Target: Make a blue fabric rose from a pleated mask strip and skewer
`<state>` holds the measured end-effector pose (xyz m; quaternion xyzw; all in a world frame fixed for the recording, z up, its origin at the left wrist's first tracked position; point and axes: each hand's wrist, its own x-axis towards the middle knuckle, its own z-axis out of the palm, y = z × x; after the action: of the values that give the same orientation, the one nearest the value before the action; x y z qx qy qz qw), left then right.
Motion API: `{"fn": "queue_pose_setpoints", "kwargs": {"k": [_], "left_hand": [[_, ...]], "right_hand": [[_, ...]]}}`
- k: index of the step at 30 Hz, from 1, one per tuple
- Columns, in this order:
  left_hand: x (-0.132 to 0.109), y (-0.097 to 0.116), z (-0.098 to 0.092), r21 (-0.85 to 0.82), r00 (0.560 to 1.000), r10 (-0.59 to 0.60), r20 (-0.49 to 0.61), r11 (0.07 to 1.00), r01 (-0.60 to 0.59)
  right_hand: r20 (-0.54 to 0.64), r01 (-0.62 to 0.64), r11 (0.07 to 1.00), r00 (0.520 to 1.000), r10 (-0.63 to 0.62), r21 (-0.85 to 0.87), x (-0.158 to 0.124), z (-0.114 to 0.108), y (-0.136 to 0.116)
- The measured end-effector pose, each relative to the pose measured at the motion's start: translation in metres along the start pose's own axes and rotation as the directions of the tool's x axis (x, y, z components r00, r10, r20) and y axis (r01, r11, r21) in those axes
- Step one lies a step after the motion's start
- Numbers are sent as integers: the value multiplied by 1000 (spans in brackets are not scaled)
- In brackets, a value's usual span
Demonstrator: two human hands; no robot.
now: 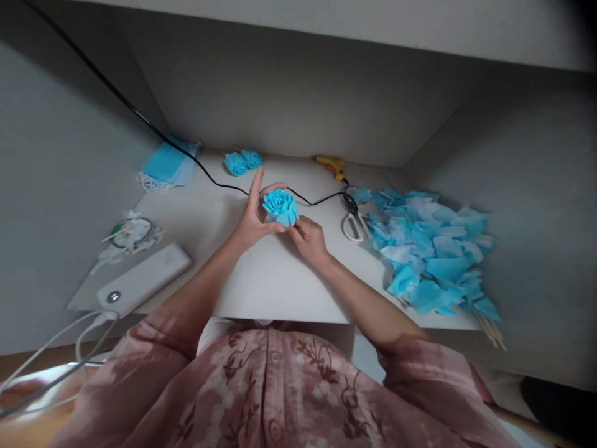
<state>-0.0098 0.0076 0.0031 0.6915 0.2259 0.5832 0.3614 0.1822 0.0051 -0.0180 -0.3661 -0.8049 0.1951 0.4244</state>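
A blue handmade rose [280, 208] with layered, frilled petals is held up over the white tabletop, its bloom tilted toward the back. My left hand [255, 219] curves around its left side, thumb at the lower petals, some fingers behind the bloom and one finger pointing up. Below the bloom on the right, my right hand [308, 238] is closed in a pinch at the flower's base; any stem there is hidden by the fingers. Two finished blue roses [243, 162] lie beyond the hands near the back wall.
Cut blue and white pieces [433, 249] heap at the right, sticks [492, 333] poking out below. A yellow glue gun [332, 167], white-handled scissors [353, 228], blue face masks [168, 167], a tape roll [133, 233] with scraps and a power bank [144, 279] lie around. A black cable [205, 171] crosses behind.
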Motion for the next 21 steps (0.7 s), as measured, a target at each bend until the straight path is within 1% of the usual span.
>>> {"fn": "queue_pose_setpoints", "kwargs": {"k": [4,7,12,16,21], "left_hand": [[0,-2,1,-17,999,21,32,1000,-21],[-1,-2,3,-30,999,32,26,999,-31],[-2,4,4,5,999,-51,-18,999,51],[-4,6,2,61,992,-107,-66,992,111],[-5,6,3,62,989,-142,-46,987,145]], "right_hand": [[0,1,1000,1000,-1,3,0,0,0],[13,7,1000,1000,-7,8,0,1,1],[19,57,997,998,-58,54,-1,3,5],[38,69,995,997,-72,74,-2,5,8],[57,82,995,995,-85,54,-3,6,10]]}}
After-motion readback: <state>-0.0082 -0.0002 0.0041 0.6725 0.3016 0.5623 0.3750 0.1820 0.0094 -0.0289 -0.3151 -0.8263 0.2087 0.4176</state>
